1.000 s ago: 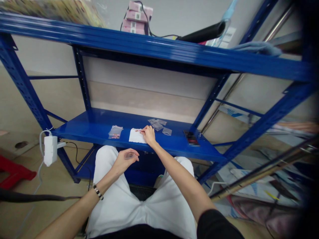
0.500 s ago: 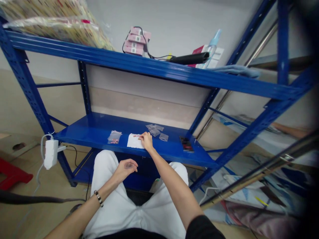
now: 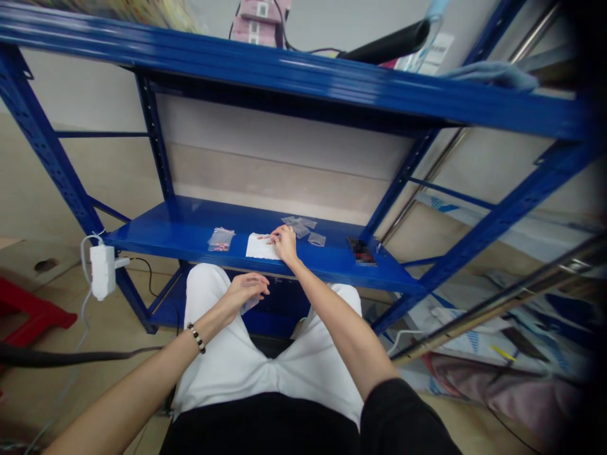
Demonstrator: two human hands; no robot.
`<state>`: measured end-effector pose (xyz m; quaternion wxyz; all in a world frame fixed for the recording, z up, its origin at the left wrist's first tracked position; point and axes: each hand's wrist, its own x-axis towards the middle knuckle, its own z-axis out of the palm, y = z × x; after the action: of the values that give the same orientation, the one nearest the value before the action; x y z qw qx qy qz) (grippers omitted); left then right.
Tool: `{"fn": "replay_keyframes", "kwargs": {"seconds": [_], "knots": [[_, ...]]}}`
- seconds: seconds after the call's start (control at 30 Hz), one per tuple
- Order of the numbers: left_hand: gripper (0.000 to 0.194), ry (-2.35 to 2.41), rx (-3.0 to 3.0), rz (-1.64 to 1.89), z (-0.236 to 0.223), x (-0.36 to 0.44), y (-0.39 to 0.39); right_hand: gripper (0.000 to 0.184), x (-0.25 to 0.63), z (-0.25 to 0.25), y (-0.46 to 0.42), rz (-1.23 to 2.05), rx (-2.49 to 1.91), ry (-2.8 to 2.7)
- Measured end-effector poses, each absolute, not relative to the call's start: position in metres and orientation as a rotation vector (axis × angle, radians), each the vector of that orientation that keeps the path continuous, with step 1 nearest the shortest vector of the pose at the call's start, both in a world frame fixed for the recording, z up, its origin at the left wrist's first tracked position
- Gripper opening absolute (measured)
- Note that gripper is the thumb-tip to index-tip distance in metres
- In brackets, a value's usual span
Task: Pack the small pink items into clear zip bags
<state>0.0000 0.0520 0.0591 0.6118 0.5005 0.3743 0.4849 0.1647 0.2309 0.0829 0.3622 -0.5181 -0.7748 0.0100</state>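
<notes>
My left hand is over my lap, in front of the shelf edge, its fingers curled round a small clear plastic bag that shows beneath them. Fingers bent together, my right hand rests at the right side of a white sheet of paper on the blue shelf. Small reddish-brown bits lie by its fingertips; what they pinch is too small to name. Left of the paper are clear bags with small reddish pieces. Several flat clear bags lie just behind my right hand, with a single bag beside them.
A dark, blurred-out object lies at the shelf's right end. The upper blue beam crosses above my hands, with pink boxes and a black rod-shaped thing over it. A white power strip hangs at the left post.
The view has tilted downward, so the shelf appears higher. My left hand has turned, and the clear bag now hangs below its fingers. My right hand stays at the paper.
</notes>
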Motion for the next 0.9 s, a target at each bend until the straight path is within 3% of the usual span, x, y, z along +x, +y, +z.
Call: {"fn": "replay_keyframes", "kwargs": {"seconds": [0.2,0.47,0.9], "knots": [[0.032,0.79,1.066,1.069,0.059,-0.003,0.058,0.016,0.158,0.104,0.15,0.25,-1.03,-1.8],[0.028,0.584,1.034,0.988,0.071,-0.005,0.031,0.011,0.187,0.07,-0.007,0.613,-1.042,-1.549],[0.03,0.559,1.398,0.536,0.059,0.019,0.018,0.008,0.197,0.052,0.001,0.549,-0.99,-1.764]]}}
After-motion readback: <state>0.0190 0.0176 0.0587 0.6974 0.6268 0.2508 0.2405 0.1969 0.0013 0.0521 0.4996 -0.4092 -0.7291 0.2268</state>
